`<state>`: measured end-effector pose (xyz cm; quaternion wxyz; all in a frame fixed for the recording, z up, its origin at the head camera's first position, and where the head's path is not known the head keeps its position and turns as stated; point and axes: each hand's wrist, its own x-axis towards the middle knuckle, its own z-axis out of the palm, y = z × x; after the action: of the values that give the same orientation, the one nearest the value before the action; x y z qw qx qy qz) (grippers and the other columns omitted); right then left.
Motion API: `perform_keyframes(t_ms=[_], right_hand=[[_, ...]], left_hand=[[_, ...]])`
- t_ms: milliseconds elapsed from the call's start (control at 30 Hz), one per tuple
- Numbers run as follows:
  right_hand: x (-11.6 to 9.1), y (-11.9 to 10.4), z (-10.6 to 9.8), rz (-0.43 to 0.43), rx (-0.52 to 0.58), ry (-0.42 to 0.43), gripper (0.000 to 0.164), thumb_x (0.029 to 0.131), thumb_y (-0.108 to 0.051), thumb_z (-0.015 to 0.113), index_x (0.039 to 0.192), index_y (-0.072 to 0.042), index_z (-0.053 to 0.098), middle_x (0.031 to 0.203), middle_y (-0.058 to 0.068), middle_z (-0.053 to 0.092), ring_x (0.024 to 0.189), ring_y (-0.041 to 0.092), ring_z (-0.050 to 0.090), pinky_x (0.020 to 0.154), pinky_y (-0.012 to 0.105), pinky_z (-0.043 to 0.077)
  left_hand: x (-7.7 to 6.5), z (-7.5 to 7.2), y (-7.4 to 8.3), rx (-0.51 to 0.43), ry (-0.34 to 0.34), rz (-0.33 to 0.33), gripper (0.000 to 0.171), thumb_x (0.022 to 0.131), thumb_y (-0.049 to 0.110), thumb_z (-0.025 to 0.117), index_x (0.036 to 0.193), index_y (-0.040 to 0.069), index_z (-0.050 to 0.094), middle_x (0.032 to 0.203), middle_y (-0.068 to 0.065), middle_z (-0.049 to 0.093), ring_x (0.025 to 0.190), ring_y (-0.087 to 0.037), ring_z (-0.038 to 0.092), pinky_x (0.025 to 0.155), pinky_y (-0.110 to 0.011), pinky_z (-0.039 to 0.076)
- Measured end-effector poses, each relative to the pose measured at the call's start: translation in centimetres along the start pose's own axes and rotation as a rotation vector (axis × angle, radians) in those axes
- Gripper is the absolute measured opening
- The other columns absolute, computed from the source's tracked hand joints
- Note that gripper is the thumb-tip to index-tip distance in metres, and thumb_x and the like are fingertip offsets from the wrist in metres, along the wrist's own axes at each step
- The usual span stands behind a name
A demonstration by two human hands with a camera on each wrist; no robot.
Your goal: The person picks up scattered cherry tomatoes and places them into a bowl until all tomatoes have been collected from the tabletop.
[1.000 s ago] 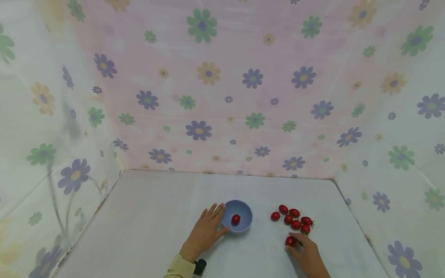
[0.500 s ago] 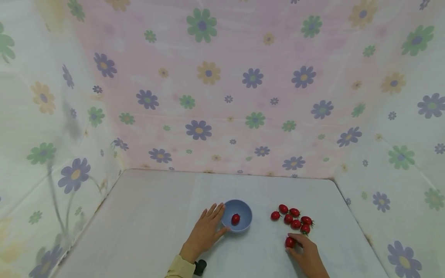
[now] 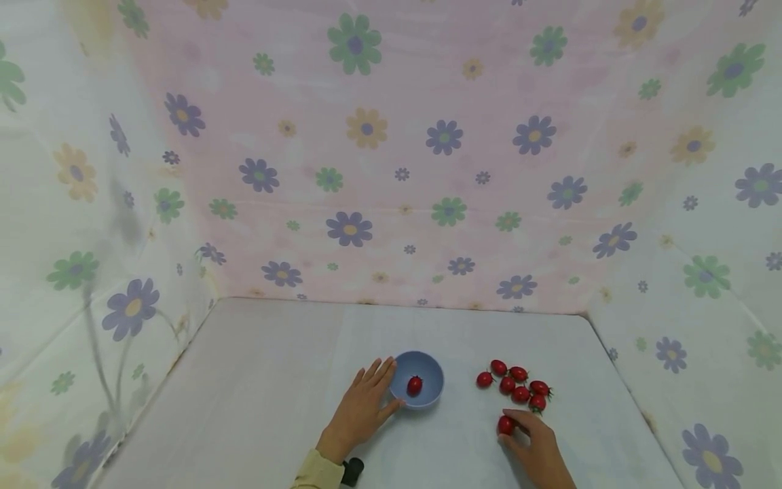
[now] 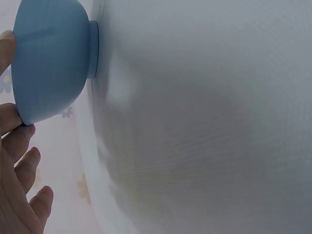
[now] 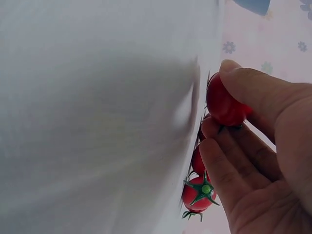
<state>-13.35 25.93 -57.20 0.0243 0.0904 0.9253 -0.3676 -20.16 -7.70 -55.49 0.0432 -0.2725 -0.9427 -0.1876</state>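
A small blue bowl [image 3: 427,401] stands on the table with one red cherry tomato [image 3: 415,386] inside. My left hand [image 3: 360,411] rests against the bowl's left side, its fingers fairly straight. The left wrist view has the thumb and fingertips touching the rim of the bowl [image 4: 51,63]. To the right, my right hand [image 3: 536,441] pinches another cherry tomato [image 3: 505,425] between thumb and fingers. In the right wrist view that tomato [image 5: 224,102] sits under the thumb, close over the table, with the other fingers of the hand [image 5: 263,161] extended below it.
Several cherry tomatoes [image 3: 507,385] with green stems lie grouped beyond my right hand. A small black object [image 3: 351,471] shows beside my left wrist. White cloth covers the table [image 3: 275,380]; flower-patterned fabric walls [image 3: 391,204] enclose it at the back and sides.
My right hand has shifted slightly left with the cherry tomato in its fingers. The left hand, bowl and grouped tomatoes have stayed in place.
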Motion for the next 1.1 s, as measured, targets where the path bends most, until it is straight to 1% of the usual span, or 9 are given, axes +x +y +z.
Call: perform_keyframes(t_ms=[233, 433, 633, 767, 1000, 1100], right_hand=[[0.1, -0.5, 0.5, -0.032, 0.023, 0.001, 0.045, 0.082, -0.002, 0.083, 0.124, -0.003, 0.068, 0.118, 0.007, 0.07, 0.114, 0.033, 0.065, 0.095, 0.05, 0.057], [0.0, -1.0, 1.2, -0.07, 0.058, 0.001, 0.043, 0.083, -0.002, 0.082, 0.123, -0.007, 0.069, 0.119, 0.005, 0.07, 0.115, 0.029, 0.066, 0.095, 0.046, 0.057], [-0.1, -2.0, 1.6, -0.1, 0.08, -0.01, 0.042, 0.083, -0.004, 0.082, 0.123, -0.009, 0.069, 0.117, 0.002, 0.07, 0.113, 0.027, 0.067, 0.094, 0.045, 0.058], [-0.2, -2.9, 1.8, -0.138, 0.095, -0.014, 0.043, 0.083, -0.003, 0.082, 0.124, -0.01, 0.069, 0.117, 0.001, 0.07, 0.113, 0.025, 0.067, 0.094, 0.042, 0.058], [0.2, -4.2, 2.2, -0.232, 0.13, 0.014, 0.044, 0.083, -0.003, 0.083, 0.124, -0.012, 0.07, 0.116, -0.003, 0.07, 0.113, 0.022, 0.068, 0.094, 0.04, 0.058], [0.3, -4.7, 2.4, -0.263, 0.133, 0.022, 0.045, 0.083, -0.003, 0.083, 0.124, -0.012, 0.07, 0.116, -0.003, 0.07, 0.114, 0.023, 0.068, 0.094, 0.04, 0.058]], left_hand=[[0.0, 0.1, -0.2, -0.001, 0.012, 0.006, 0.072, 0.101, 0.049, 0.056, 0.155, 0.003, 0.041, 0.163, -0.011, 0.037, 0.151, -0.033, 0.034, 0.12, -0.056, 0.032], [-0.1, 0.1, -0.2, -0.011, -0.001, 0.003, 0.073, 0.102, 0.05, 0.055, 0.155, 0.003, 0.041, 0.163, -0.011, 0.036, 0.151, -0.034, 0.033, 0.12, -0.056, 0.032], [0.0, 0.2, -0.3, 0.009, -0.008, 0.0, 0.073, 0.102, 0.052, 0.053, 0.156, 0.004, 0.04, 0.164, -0.009, 0.035, 0.151, -0.033, 0.033, 0.12, -0.055, 0.032], [0.0, 0.4, -0.4, 0.015, -0.005, 0.002, 0.074, 0.102, 0.054, 0.052, 0.156, 0.005, 0.04, 0.164, -0.009, 0.036, 0.151, -0.032, 0.034, 0.12, -0.055, 0.033], [0.0, 0.3, -0.3, -0.002, -0.003, -0.002, 0.073, 0.102, 0.052, 0.053, 0.155, 0.004, 0.04, 0.164, -0.01, 0.035, 0.151, -0.033, 0.033, 0.12, -0.055, 0.032], [0.0, 0.2, -0.2, -0.009, -0.006, -0.005, 0.073, 0.102, 0.052, 0.053, 0.155, 0.003, 0.041, 0.164, -0.01, 0.036, 0.151, -0.033, 0.033, 0.12, -0.056, 0.032]])
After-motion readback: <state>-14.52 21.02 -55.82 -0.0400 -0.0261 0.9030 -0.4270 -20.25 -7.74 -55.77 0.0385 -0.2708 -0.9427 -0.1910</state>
